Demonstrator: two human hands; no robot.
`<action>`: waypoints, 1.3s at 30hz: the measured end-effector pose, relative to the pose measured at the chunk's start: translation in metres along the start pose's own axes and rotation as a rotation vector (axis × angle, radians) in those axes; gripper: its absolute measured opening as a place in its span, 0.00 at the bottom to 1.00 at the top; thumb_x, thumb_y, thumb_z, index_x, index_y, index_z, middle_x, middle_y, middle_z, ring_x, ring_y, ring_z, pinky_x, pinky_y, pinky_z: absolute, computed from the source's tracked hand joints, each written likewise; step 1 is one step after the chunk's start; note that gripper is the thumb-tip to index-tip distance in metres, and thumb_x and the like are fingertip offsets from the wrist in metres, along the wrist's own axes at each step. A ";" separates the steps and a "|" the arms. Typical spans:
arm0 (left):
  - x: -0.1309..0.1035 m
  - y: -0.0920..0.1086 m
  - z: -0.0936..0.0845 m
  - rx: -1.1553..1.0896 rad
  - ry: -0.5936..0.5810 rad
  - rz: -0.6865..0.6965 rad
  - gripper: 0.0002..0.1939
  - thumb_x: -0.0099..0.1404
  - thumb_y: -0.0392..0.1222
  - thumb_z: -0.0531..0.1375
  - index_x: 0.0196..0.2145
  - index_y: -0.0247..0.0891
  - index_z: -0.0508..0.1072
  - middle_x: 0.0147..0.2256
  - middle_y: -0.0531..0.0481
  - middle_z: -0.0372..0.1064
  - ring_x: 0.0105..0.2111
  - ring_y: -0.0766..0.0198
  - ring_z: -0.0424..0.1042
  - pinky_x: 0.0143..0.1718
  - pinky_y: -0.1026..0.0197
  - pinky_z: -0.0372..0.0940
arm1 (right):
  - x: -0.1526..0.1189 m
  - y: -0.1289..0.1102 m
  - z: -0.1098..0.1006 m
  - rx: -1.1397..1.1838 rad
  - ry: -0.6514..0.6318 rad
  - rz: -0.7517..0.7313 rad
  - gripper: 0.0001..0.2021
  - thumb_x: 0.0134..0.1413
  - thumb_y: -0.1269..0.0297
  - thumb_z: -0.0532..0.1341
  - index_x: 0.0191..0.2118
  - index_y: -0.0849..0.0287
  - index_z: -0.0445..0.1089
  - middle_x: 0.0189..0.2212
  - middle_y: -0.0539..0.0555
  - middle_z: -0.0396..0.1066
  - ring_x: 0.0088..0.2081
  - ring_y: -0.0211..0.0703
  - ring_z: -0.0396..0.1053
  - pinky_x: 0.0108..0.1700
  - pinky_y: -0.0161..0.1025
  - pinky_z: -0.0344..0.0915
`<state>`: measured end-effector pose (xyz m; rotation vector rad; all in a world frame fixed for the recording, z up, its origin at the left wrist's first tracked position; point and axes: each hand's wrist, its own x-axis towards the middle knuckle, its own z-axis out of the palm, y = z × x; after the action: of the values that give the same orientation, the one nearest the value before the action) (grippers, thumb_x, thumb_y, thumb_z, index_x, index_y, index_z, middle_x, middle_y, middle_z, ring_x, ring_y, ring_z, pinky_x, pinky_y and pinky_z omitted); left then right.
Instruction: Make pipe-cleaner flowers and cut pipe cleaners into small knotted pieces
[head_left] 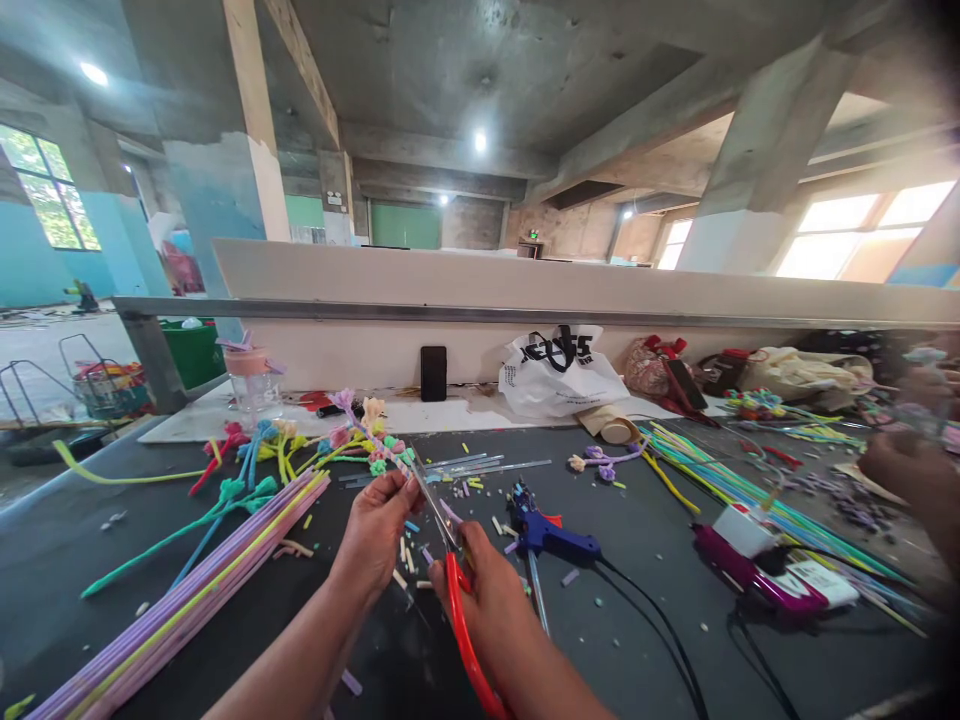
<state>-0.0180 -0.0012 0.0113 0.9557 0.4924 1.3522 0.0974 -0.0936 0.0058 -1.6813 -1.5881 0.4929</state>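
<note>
Red-handled scissors (454, 570) are in my right hand (491, 590), their blades pointing up and away. My left hand (381, 525) pinches a small multicoloured fuzzy stem piece (394, 455) close to the blades. Short cut bits in yellow, white and purple lie scattered beneath and beside both hands. Left of my left hand is a long bundle of pink and yellow fuzzy stems (202, 590). Knotted coloured stems (251, 490) lie behind the bundle. A blue glue gun (559, 538) rests to the right of my right hand, with clear sticks near it.
A clear cup (251, 385), a black phone (433, 374) and a white bag (559, 375) stand along the back. At right are a power strip (780, 575), cables, more stems (705, 475) and another person's blurred hand (911, 485).
</note>
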 end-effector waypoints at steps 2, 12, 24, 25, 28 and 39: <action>-0.001 0.001 0.001 -0.029 0.002 -0.018 0.08 0.49 0.40 0.65 0.23 0.33 0.71 0.20 0.55 0.65 0.21 0.73 0.61 0.26 0.68 0.57 | 0.000 0.000 0.001 0.018 0.013 -0.004 0.10 0.49 0.59 0.55 0.38 0.56 0.60 0.28 0.50 0.68 0.28 0.39 0.65 0.28 0.32 0.57; 0.003 0.005 0.001 -0.029 0.029 -0.026 0.08 0.49 0.39 0.65 0.22 0.33 0.69 0.20 0.57 0.64 0.22 0.74 0.62 0.27 0.69 0.57 | 0.003 0.003 0.007 0.155 0.061 -0.056 0.08 0.49 0.59 0.55 0.35 0.56 0.59 0.18 0.44 0.60 0.19 0.34 0.58 0.22 0.29 0.53; 0.028 0.020 -0.035 0.332 0.118 0.210 0.10 0.51 0.44 0.63 0.22 0.35 0.69 0.19 0.58 0.61 0.22 0.72 0.59 0.26 0.69 0.55 | -0.010 -0.012 -0.006 0.018 -0.163 0.178 0.17 0.48 0.65 0.55 0.46 0.59 0.57 0.30 0.55 0.72 0.29 0.42 0.70 0.28 0.33 0.60; 0.029 0.021 -0.036 0.342 0.120 0.219 0.10 0.50 0.44 0.64 0.22 0.35 0.69 0.20 0.58 0.61 0.22 0.72 0.59 0.27 0.69 0.55 | -0.012 -0.014 -0.006 -0.037 -0.181 0.154 0.19 0.47 0.65 0.55 0.47 0.60 0.57 0.31 0.56 0.73 0.31 0.43 0.71 0.29 0.34 0.61; 0.030 0.023 -0.037 0.344 0.115 0.207 0.10 0.49 0.44 0.64 0.21 0.35 0.69 0.20 0.57 0.62 0.23 0.71 0.60 0.28 0.68 0.57 | -0.016 -0.024 -0.008 -0.312 -0.239 0.072 0.15 0.48 0.63 0.55 0.43 0.60 0.65 0.32 0.60 0.74 0.34 0.50 0.72 0.30 0.37 0.62; 0.025 0.029 -0.011 0.164 -0.390 -0.279 0.09 0.51 0.43 0.63 0.24 0.33 0.71 0.21 0.53 0.62 0.22 0.71 0.59 0.25 0.67 0.54 | 0.086 -0.006 -0.017 0.075 0.025 -0.036 0.13 0.51 0.66 0.50 0.28 0.63 0.71 0.19 0.53 0.67 0.24 0.40 0.64 0.26 0.33 0.57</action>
<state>-0.0387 0.0240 0.0335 1.2051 0.4216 0.8575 0.1192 -0.0153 0.0395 -1.5946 -1.5600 0.5057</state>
